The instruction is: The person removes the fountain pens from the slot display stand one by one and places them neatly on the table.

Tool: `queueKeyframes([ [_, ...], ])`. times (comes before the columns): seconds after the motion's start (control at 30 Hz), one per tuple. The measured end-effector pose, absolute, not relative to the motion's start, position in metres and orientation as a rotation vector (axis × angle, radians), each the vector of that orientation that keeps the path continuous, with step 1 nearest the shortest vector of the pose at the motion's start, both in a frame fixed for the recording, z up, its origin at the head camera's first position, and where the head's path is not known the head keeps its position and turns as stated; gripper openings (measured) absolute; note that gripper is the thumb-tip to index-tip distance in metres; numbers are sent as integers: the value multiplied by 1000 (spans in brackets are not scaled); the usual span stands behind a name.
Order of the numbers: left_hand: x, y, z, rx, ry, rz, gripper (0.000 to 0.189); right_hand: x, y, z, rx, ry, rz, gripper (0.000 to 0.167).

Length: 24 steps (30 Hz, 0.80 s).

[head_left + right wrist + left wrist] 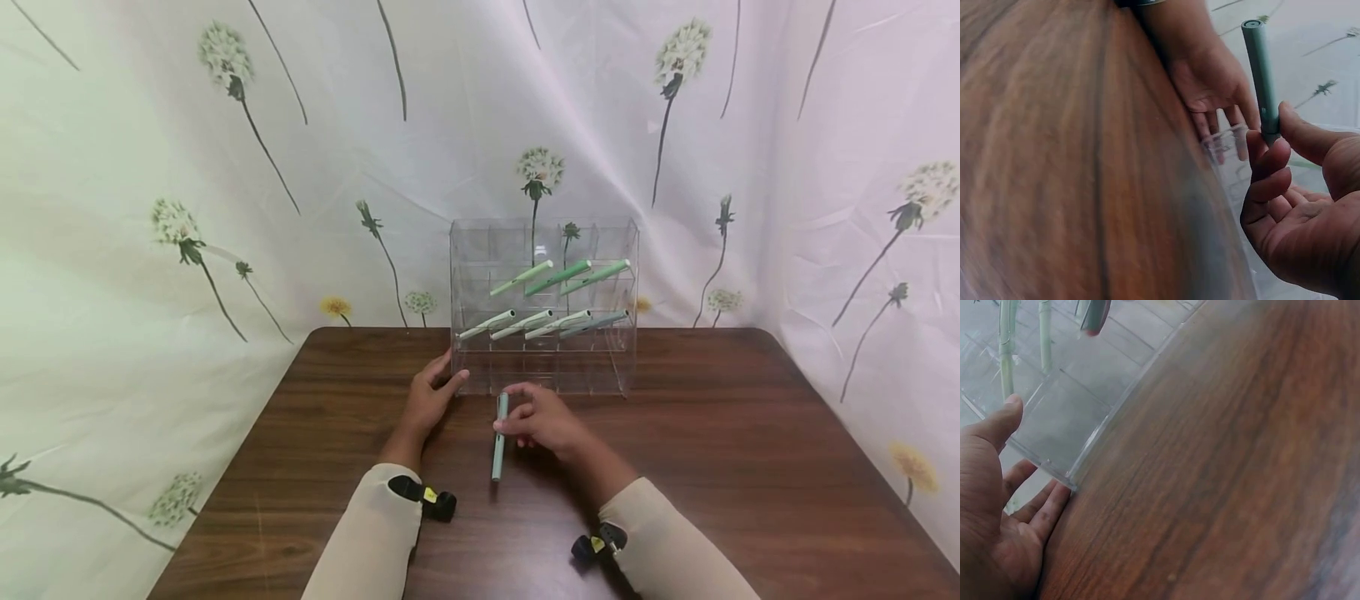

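My right hand [542, 423] pinches a grey-green pen [499, 442] between thumb and fingers, its plain end pointing toward me. In the right wrist view the pen [1259, 75] stands nearly upright above the fingertips. In front of both hands is a clear acrylic pen rack [480, 367], with pens lying tilted in its upper and middle rows. My left hand [433, 398] is at the rack's lower left corner. Seen from the left wrist, the thumb lies toward the rack's front and the extended fingers are by its side edge [1054, 472].
Three green pens [558, 278] lie in the upper row; several paler and greyish pens [540, 326] fill the row below. The dark wooden table [712, 467] reaches back to a white cloth [337, 167] printed with dandelions. Both wrists wear black straps with small cameras [444, 506].
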State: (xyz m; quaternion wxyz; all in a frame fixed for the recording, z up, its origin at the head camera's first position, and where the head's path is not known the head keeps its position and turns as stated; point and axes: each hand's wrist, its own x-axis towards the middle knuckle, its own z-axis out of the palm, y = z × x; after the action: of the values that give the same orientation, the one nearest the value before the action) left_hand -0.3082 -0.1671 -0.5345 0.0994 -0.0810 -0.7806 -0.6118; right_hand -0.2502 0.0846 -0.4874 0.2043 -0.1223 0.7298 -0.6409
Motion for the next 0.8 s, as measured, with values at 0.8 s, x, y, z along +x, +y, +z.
queueKeyframes([
  [0.8, -309, -167, -533, -242, -2281, -1842, 61, -251, 39, -512, -495, 2152, -1726, 62],
])
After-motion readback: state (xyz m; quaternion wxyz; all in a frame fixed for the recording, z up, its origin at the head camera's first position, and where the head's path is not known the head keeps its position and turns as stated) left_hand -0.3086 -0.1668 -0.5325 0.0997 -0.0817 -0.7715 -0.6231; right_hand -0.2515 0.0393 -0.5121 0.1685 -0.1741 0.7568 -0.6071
